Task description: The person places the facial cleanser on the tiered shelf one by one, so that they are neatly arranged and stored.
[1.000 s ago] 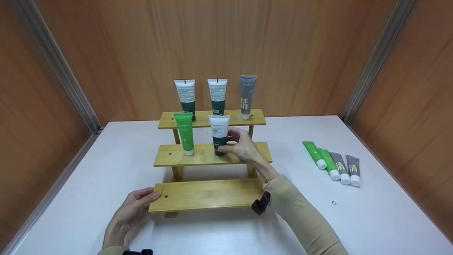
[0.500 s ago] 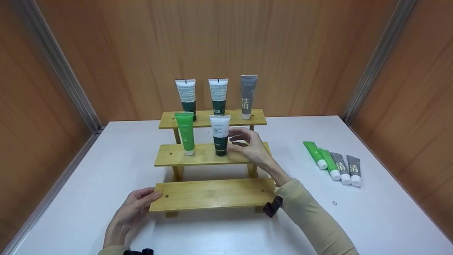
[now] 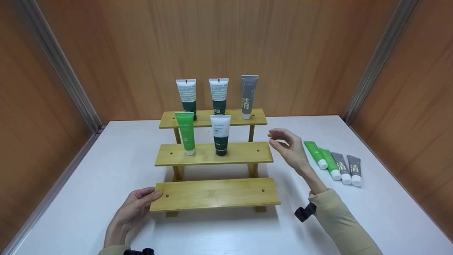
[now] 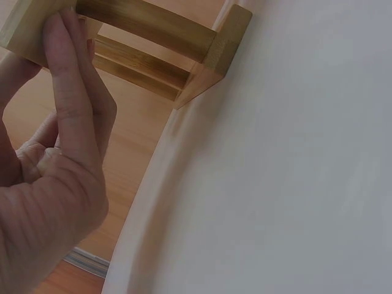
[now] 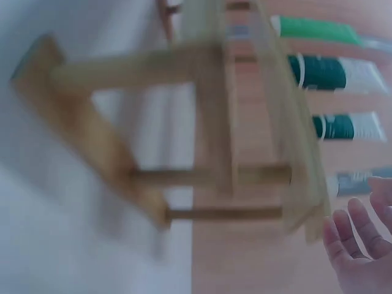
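A three-tier wooden display stand (image 3: 216, 194) stands on the white table. My left hand (image 3: 131, 209) pinches the left end of its lowest tier, thumb on top and fingers underneath, as the left wrist view also shows. My right hand (image 3: 291, 151) is in the air right of the middle tier, fingers loosely curved, holding nothing. On the middle tier a green tube (image 3: 185, 132) and a white-and-dark-green tube (image 3: 221, 134) stand upright on their caps. The top tier bears two white-and-dark-green tubes, one left (image 3: 187, 95) and one central (image 3: 219, 94), and a grey tube (image 3: 248, 95).
Right of my right hand, two green tubes (image 3: 329, 163) and two grey tubes (image 3: 354, 169) lie side by side on the table (image 3: 375, 216). Wooden panels (image 3: 219, 42) enclose the back and both sides.
My right hand has let go of the white-and-dark-green tube on the middle tier and moved right, away from the stand. The tube stays upright; my left hand keeps its place.
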Demonstrator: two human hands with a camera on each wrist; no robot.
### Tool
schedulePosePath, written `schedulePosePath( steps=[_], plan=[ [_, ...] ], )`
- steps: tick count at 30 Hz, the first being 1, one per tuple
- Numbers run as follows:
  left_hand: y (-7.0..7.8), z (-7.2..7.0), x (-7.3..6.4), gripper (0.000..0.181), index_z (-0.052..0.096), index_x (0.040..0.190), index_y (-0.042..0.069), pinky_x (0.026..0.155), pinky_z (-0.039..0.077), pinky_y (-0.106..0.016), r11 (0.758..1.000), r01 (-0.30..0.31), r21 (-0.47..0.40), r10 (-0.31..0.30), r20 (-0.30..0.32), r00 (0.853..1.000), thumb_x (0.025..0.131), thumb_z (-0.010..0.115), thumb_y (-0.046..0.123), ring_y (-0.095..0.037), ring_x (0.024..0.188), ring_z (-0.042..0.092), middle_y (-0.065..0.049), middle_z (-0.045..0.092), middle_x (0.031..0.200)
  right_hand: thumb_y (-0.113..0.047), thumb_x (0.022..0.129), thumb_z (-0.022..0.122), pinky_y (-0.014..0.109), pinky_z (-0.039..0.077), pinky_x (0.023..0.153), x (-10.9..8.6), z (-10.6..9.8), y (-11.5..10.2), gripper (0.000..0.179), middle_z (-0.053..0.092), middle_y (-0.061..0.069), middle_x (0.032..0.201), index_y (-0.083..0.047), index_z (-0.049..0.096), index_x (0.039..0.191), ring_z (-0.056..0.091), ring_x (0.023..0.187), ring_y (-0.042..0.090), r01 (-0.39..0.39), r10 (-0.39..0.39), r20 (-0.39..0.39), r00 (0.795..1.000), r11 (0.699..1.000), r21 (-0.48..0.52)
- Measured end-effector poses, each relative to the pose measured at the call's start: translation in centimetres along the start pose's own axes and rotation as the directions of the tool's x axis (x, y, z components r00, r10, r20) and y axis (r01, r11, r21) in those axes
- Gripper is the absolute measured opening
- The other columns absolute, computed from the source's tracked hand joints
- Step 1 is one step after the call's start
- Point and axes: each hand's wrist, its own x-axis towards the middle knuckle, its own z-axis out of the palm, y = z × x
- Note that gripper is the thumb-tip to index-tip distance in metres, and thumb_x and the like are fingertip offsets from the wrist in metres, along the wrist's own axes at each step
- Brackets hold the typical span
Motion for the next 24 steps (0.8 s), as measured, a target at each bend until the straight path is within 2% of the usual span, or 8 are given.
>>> schedulePosePath(
  steps=[4, 7, 9, 11, 14, 17, 20, 24],
  plan=[
    [0.0, 0.0, 0.1, 0.042, 0.057, 0.135, 0.000, 0.086, 0.060, -0.020, 1.000, 0.008, -0.004, -0.008, -0.006, 1.000, 0.099, 0.065, 0.020, -0.009, 0.099, 0.073, 0.003, 0.075, 0.109, -0.003, 0.096, 0.066, 0.012, 0.054, 0.092, -0.6, -2.6, 1.8, 0.033, 0.064, 0.025, 0.124, 0.005, 0.061, 0.128, 0.063, 0.107, 0.010, -0.031, 0.028, -0.052, 0.998, 0.997, -0.066],
    [0.0, 0.0, 0.1, 0.041, 0.057, 0.134, 0.001, 0.086, 0.060, -0.020, 1.000, 0.014, -0.011, -0.014, -0.008, 1.000, 0.099, 0.065, 0.021, -0.009, 0.099, 0.073, 0.002, 0.076, 0.108, -0.003, 0.097, 0.065, 0.010, 0.051, 0.094, -1.1, -4.4, 3.0, 0.035, 0.063, 0.026, 0.127, 0.006, 0.059, 0.130, 0.061, 0.105, 0.003, -0.064, 0.056, -0.072, 0.996, 0.990, -0.123],
    [0.0, 0.0, 0.0, 0.041, 0.057, 0.134, 0.001, 0.086, 0.060, -0.020, 1.000, 0.017, -0.022, -0.018, -0.008, 1.000, 0.099, 0.065, 0.021, -0.009, 0.099, 0.073, 0.002, 0.076, 0.108, -0.004, 0.097, 0.064, 0.011, 0.050, 0.096, -1.5, -5.7, 3.9, 0.036, 0.062, 0.026, 0.128, 0.006, 0.058, 0.131, 0.059, 0.105, 0.000, -0.074, 0.060, -0.083, 0.995, 0.981, -0.180],
    [0.0, 0.1, 0.0, 0.040, 0.058, 0.133, 0.002, 0.087, 0.060, -0.020, 0.999, 0.018, -0.032, -0.018, -0.007, 1.000, 0.099, 0.065, 0.020, -0.009, 0.100, 0.073, 0.002, 0.076, 0.109, -0.007, 0.098, 0.064, 0.018, 0.051, 0.101, -1.8, -6.9, 4.8, 0.037, 0.062, 0.026, 0.130, 0.005, 0.057, 0.132, 0.059, 0.110, 0.003, -0.087, 0.067, -0.084, 0.994, 0.962, -0.259],
    [0.1, 0.1, 0.0, 0.036, 0.060, 0.130, 0.003, 0.087, 0.060, -0.020, 0.999, 0.020, -0.045, -0.021, -0.009, 1.000, 0.099, 0.066, 0.020, -0.008, 0.099, 0.074, 0.002, 0.076, 0.108, -0.007, 0.098, 0.063, 0.037, 0.050, 0.109, -2.3, -8.6, 6.5, 0.036, 0.061, 0.026, 0.132, 0.005, 0.057, 0.132, 0.060, 0.121, 0.026, -0.098, 0.076, -0.073, 0.994, 0.922, -0.373],
    [0.1, 0.1, 0.0, 0.033, 0.062, 0.128, 0.005, 0.087, 0.060, -0.019, 0.999, 0.022, -0.049, -0.023, -0.008, 1.000, 0.099, 0.066, 0.020, -0.008, 0.099, 0.074, 0.003, 0.076, 0.108, -0.005, 0.099, 0.061, 0.057, 0.042, 0.113, -2.8, -10.0, 7.8, 0.038, 0.057, 0.030, 0.136, 0.007, 0.055, 0.134, 0.051, 0.130, 0.045, -0.127, 0.120, -0.045, 0.992, 0.885, -0.448],
    [0.1, 0.0, 0.0, 0.031, 0.063, 0.126, 0.005, 0.086, 0.060, -0.019, 0.999, 0.020, -0.047, -0.020, -0.002, 1.000, 0.099, 0.065, 0.020, -0.008, 0.098, 0.074, 0.003, 0.076, 0.107, -0.007, 0.100, 0.059, 0.066, 0.035, 0.114, -3.2, -11.1, 8.7, 0.043, 0.048, 0.035, 0.144, 0.009, 0.049, 0.138, 0.041, 0.136, 0.053, -0.166, 0.188, -0.009, 0.982, 0.846, -0.506],
    [0.0, 0.0, -0.1, 0.029, 0.064, 0.125, 0.006, 0.084, 0.060, -0.019, 0.999, 0.005, -0.042, -0.004, 0.015, 1.000, 0.099, 0.064, 0.018, -0.009, 0.097, 0.075, 0.002, 0.077, 0.107, -0.013, 0.101, 0.058, 0.070, 0.029, 0.116, -3.7, -12.0, 9.4, 0.049, 0.037, 0.036, 0.152, 0.006, 0.044, 0.144, 0.032, 0.141, 0.057, -0.206, 0.263, 0.022, 0.965, 0.802, -0.560]
  ],
)
